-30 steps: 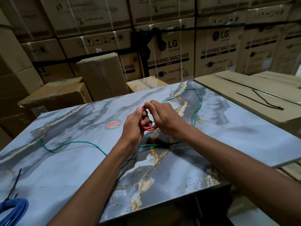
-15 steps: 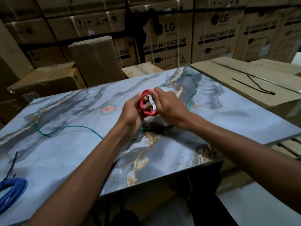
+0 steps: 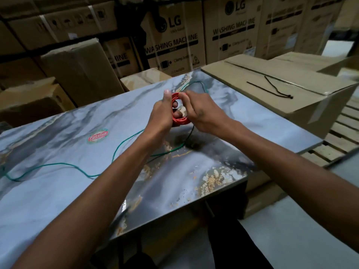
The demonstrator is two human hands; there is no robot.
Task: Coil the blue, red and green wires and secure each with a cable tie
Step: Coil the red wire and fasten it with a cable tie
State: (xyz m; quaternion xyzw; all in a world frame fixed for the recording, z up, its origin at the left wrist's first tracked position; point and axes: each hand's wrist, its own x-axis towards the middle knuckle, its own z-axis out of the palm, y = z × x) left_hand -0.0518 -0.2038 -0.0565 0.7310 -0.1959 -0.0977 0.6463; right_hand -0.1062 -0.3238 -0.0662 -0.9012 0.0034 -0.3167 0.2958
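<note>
Red wire, already wound into a small coil, held up above the middle of the bench, clear of its surface. Left hand gripping the coil's left side, thumb up along the top of the loop, fingertips showing through the opening. Right hand pinching the coil's right side at the top, other fingers curled round its lower edge. Coil standing roughly on edge, its opening turned toward the camera, its plane running between the two hands.

Decisive relation for the next move: cable ties, thin and black, lying on the cardboard box to the right and farther back, well apart from the coil, long axes running left to right across the box top. Right hand clearly the nearer one; left hand well placed to hold the coil alone meanwhile. Likely step, then: a tie for the red coil, not yet fitted as far as can be seen.

Green wire loose and uncoiled, trailing across the bench beneath both forearms and looping behind the hands. Blue wire out of view.
</note>
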